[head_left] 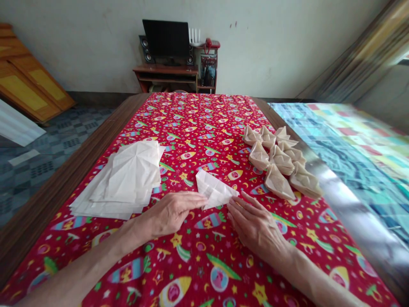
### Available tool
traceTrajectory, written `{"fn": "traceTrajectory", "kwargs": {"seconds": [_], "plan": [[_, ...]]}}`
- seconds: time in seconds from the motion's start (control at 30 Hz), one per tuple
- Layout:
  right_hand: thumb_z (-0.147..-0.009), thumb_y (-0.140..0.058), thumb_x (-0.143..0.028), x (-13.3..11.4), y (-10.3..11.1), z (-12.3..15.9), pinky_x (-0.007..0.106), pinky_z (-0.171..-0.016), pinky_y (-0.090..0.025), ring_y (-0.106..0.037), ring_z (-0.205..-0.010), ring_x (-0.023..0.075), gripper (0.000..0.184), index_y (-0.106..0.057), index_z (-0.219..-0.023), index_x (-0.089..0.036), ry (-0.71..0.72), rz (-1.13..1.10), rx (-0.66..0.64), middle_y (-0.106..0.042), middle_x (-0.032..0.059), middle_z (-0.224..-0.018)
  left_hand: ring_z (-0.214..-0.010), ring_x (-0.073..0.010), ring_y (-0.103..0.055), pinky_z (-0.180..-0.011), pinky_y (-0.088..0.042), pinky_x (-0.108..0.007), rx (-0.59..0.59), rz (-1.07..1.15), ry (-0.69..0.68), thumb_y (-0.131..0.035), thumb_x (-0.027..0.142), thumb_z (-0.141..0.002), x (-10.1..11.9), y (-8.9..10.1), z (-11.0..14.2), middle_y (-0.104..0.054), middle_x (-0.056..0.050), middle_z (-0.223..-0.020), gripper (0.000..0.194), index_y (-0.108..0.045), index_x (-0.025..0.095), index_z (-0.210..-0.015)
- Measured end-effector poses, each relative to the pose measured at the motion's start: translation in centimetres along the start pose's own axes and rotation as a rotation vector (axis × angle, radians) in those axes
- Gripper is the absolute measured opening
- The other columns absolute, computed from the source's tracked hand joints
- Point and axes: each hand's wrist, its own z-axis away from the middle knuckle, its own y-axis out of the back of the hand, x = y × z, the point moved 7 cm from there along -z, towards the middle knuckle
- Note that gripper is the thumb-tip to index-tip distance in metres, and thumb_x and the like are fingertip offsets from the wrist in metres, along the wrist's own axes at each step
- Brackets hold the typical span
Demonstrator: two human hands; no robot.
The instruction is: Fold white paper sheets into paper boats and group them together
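A piece of folded white paper (214,190) lies on the red cloth in front of me, creased into a roughly triangular shape. My left hand (177,209) has its fingers pressed together on the paper's lower left edge, the fingertips partly covering it. At the paper's right corner, my right hand (252,221) lies palm down with its fingers stretched out, the tips touching the corner. Left of the hands rests a stack of creased paper sheets (134,170). On the right sit several folded paper pieces (281,160) in a cluster of rows.
The patterned red cloth (204,140) covers most of a brown wooden surface (96,157). Beyond its far end stands a small desk (166,72) with a monitor (166,38). A colourful patchwork spread (351,145) lies to the right, and a wooden cabinet (32,81) stands at left.
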Motion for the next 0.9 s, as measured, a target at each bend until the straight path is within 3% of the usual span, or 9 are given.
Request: {"fn": "traceTrajectory", "kwargs": {"seconds": [0.1,0.2,0.33,0.5,0.9], "plan": [[-0.090,-0.044,-0.011,-0.1,0.4,-0.5,0.042,-0.090,-0.050,-0.063,-0.100,0.0242,0.023,-0.064,-0.102,-0.012,0.005,-0.017,0.041,-0.070,0.0117,-0.101,-0.115,-0.0129,-0.057,-0.100,-0.046,-0.028,0.056,0.043,0.044,-0.038,-0.001,-0.082,-0.8,-0.1,-0.3,-0.062,-0.005,-0.124,0.054,-0.049,0.018,-0.132],[-0.093,-0.045,-0.020,0.8,0.3,-1.4,0.037,-0.081,-0.050,-0.063,-0.091,0.0216,0.020,-0.062,-0.101,-0.015,-0.105,-0.081,0.022,-0.069,0.0102,-0.095,-0.115,-0.0120,-0.057,-0.100,-0.046,-0.027,0.097,0.044,0.059,-0.037,-0.002,-0.082,-1.0,-0.3,-0.5,-0.061,-0.003,-0.126,0.056,-0.049,0.020,-0.132],[-0.091,-0.050,-0.033,2.7,-1.3,-2.6,0.029,-0.067,-0.046,-0.057,-0.077,0.0179,0.021,-0.061,-0.102,-0.018,-0.310,-0.166,-0.066,-0.062,0.0073,-0.086,-0.112,-0.0129,-0.059,-0.097,-0.049,-0.027,0.126,0.037,0.063,-0.038,-0.001,-0.083,-0.9,-0.3,-0.4,-0.063,-0.003,-0.122,0.056,-0.048,0.022,-0.133],[-0.088,-0.056,-0.034,4.3,-3.4,-3.4,0.023,-0.060,-0.038,-0.054,-0.069,0.0130,0.015,-0.060,-0.082,-0.021,-0.417,-0.336,-0.064,-0.058,0.0005,-0.077,-0.115,-0.0135,-0.057,-0.099,-0.048,-0.029,0.118,0.021,0.069,-0.037,0.000,-0.084,-0.7,-0.5,0.1,-0.062,-0.003,-0.123,0.054,-0.048,0.021,-0.133],[-0.087,-0.057,-0.032,4.4,-3.7,-3.7,0.023,-0.057,-0.032,-0.053,-0.064,0.0120,0.016,-0.059,-0.076,-0.020,-0.442,-0.322,-0.075,-0.059,-0.0004,-0.073,-0.112,-0.0134,-0.059,-0.098,-0.049,-0.029,0.116,-0.056,0.019,-0.036,-0.001,-0.083,-0.3,-0.9,0.5,-0.065,-0.005,-0.118,0.051,-0.056,0.018,-0.126]]}}
